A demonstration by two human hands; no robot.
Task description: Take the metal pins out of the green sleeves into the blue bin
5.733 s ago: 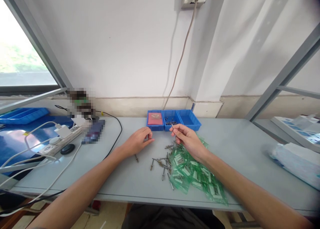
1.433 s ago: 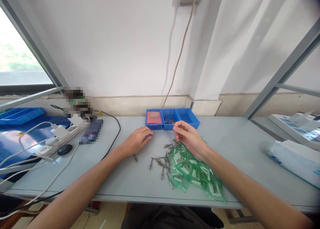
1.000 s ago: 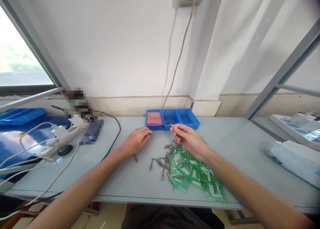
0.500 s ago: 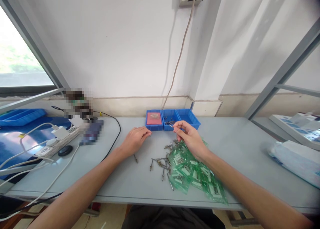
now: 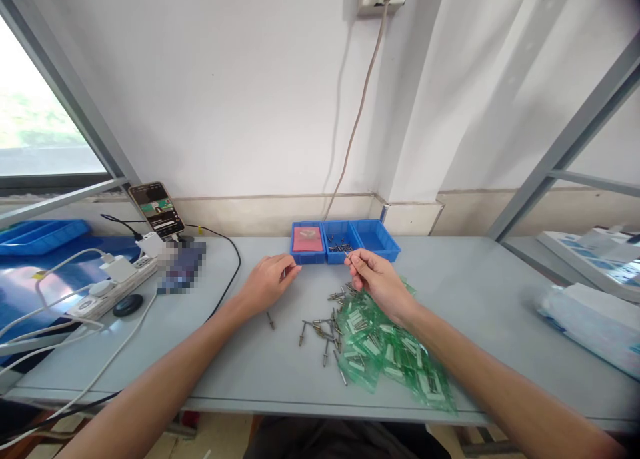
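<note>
My left hand [image 5: 270, 282] is closed over the grey table, left of the blue bins, with a small metal piece showing at its fingertips. In a pinch, my right hand [image 5: 375, 275] holds a thin rivet [image 5: 349, 255] just in front of the middle bin. Several loose metal rivets [image 5: 326, 349] lie on the table between my forearms, and one [image 5: 271, 320] lies apart near my left wrist. Green plastic packets [image 5: 373, 345] with metal and white pieces are heaped below my right hand. The middle blue bin [image 5: 342, 255] has small dark rivets inside.
A pink item [image 5: 307, 239] sits in the left bin; the right bin [image 5: 375, 235] adjoins. At left are a phone [image 5: 159, 209], a power strip [image 5: 113, 289], cables and a blue tray [image 5: 43, 237]. A plastic-wrapped bundle [image 5: 590, 322] lies at right.
My right hand has dipped slightly and its fingers have turned downward with the rivet. A small piece now shows at my left fingertips, and that hand has barely moved.
</note>
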